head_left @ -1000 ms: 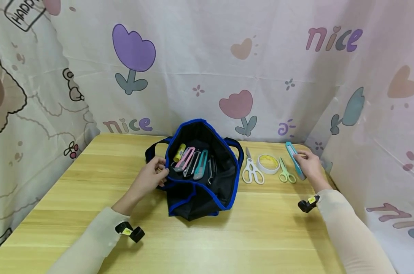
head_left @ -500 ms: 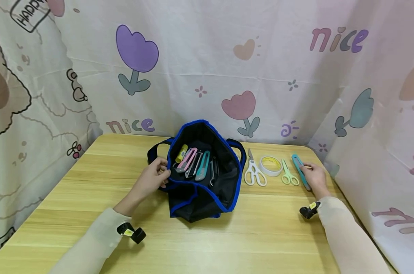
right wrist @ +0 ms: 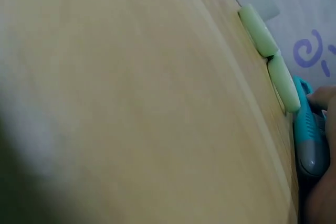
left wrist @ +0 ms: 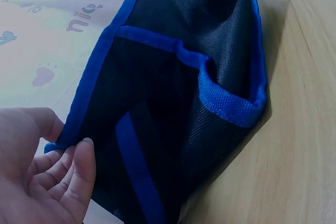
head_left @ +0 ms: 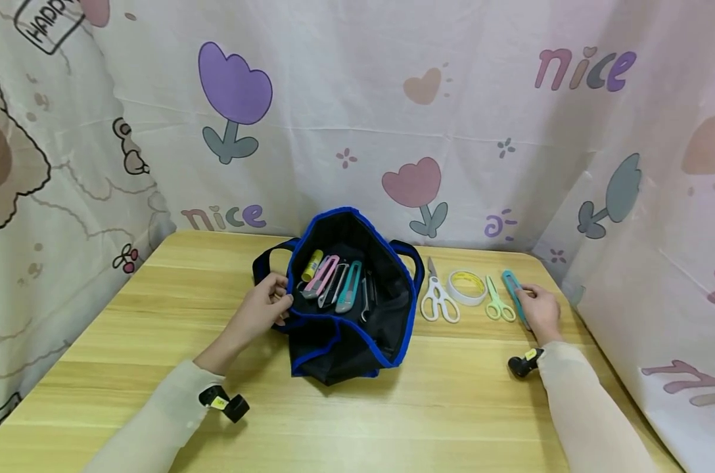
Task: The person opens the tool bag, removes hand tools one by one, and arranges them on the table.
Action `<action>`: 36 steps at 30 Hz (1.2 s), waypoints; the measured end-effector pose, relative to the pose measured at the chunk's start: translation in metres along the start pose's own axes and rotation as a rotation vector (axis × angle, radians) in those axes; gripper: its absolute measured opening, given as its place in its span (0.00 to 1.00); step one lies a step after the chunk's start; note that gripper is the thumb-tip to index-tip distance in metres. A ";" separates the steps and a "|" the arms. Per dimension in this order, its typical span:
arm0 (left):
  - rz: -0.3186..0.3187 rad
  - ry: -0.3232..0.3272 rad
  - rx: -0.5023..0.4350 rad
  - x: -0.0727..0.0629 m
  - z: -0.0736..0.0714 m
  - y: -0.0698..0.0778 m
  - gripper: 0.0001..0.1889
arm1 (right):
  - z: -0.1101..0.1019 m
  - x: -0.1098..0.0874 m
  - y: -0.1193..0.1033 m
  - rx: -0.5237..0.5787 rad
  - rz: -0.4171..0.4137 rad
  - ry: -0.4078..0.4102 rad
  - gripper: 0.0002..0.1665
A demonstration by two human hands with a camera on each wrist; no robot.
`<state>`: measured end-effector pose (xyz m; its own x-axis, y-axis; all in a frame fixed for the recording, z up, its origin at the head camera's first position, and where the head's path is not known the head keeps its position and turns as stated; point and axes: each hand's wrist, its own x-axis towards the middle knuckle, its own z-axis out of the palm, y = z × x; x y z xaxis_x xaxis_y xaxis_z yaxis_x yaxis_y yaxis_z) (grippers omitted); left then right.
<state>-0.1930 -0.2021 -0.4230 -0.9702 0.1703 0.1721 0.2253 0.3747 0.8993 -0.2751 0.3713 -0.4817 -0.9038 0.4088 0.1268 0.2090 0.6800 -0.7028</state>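
At the right end of the wooden table, the right hand pinches a utility knife between thumb and fingers, nearly closed around its slim body. This knife is teal, with a ribbed edge and a rounded grey end, and slants just beside light green scissors; whether it touches the tabletop, I cannot tell. White-handled scissors and a tape roll lie further along the row, the tape's yellow inner face bearing print too small to read. Left of these sits a black tool bag with bright blue trim, mouth open, its rim pinched by the left hand's thumb and forefinger, the other fingers loosely bent. Inside show a yellow tube, a pink utility knife and a second teal knife, also grey-ended. The cloth backdrop reads "nice" in multicoloured letters at upper right and lower left, and "HAPPY" in a black-outlined box at upper left.
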 end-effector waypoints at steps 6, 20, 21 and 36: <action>-0.003 -0.001 0.003 -0.001 -0.002 0.000 0.15 | 0.002 -0.002 -0.004 -0.011 0.002 0.006 0.29; -0.004 0.002 0.005 -0.004 -0.002 0.000 0.16 | 0.001 0.000 -0.002 -0.008 -0.003 -0.034 0.36; -0.001 0.002 0.004 -0.004 -0.002 0.000 0.16 | 0.000 -0.001 -0.002 -0.007 -0.013 -0.036 0.37; 0.006 0.003 0.006 -0.001 -0.001 0.001 0.16 | 0.001 -0.005 -0.003 -0.042 -0.045 -0.007 0.34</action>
<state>-0.1922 -0.2033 -0.4221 -0.9690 0.1702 0.1790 0.2321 0.3792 0.8958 -0.2716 0.3668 -0.4810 -0.9153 0.3729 0.1525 0.1835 0.7229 -0.6661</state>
